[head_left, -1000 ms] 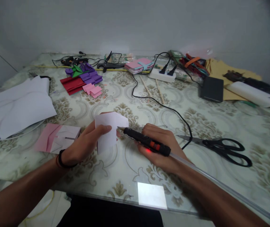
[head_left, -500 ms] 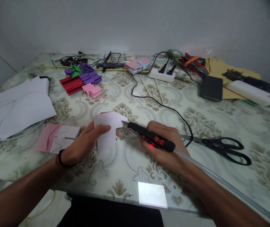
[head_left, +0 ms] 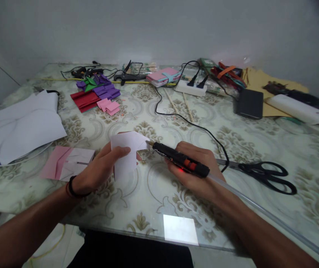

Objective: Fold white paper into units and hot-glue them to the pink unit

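My left hand [head_left: 103, 163] pinches a folded white paper [head_left: 126, 143], thumb on its face and the other fingers behind it. In my right hand [head_left: 195, 163] is a black hot glue gun [head_left: 180, 160] with orange parts and a red light. Its nozzle points left, at the pointed right corner of the paper, and appears to touch it. From the gun's rear, a long clear glue stick [head_left: 260, 206] runs back along my right forearm. A folded pink and white paper [head_left: 67, 163] lies beside my left wrist.
Black-handled scissors [head_left: 265, 175] lie to the right of my right hand. White sheets [head_left: 28, 123] are at the left. Folded coloured papers [head_left: 85, 100], a power strip [head_left: 190, 88], a black box [head_left: 249, 104] and thin sticks [head_left: 188, 107] lie further back. A black cable [head_left: 204, 129] crosses the table.
The glue gun in my right hand has shifted slightly right, its nozzle moving along to the tip of the paper's corner. My left hand and the paper have barely moved.
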Demonstrator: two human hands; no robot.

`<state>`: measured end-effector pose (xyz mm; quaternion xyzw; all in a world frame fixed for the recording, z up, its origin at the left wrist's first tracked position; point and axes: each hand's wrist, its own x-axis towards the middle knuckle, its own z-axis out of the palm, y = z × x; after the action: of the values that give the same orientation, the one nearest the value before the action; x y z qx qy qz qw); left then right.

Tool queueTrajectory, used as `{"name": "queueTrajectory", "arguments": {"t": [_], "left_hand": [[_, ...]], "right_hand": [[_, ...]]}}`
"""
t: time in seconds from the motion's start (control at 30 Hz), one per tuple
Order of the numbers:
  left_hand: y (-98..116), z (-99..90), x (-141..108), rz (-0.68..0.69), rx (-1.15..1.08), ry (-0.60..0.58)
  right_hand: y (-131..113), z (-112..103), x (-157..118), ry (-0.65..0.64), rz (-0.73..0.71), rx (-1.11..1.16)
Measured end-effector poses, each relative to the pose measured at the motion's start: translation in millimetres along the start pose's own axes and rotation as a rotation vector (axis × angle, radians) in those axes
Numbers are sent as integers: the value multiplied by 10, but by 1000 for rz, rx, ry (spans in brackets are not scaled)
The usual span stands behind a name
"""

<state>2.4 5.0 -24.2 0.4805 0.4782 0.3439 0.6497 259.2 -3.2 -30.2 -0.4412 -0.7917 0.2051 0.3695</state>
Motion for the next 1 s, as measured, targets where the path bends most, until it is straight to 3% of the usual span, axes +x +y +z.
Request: {"name": "queueTrajectory", "arguments": {"t": [0.63,1.0], "left_hand": [[63,-1,-14,-14,67,50],[27,-13,1,9,71,23]], "right_hand": [[-4,3,13,-54,-50,30],[-2,0,11,-44,-76,42]]}}
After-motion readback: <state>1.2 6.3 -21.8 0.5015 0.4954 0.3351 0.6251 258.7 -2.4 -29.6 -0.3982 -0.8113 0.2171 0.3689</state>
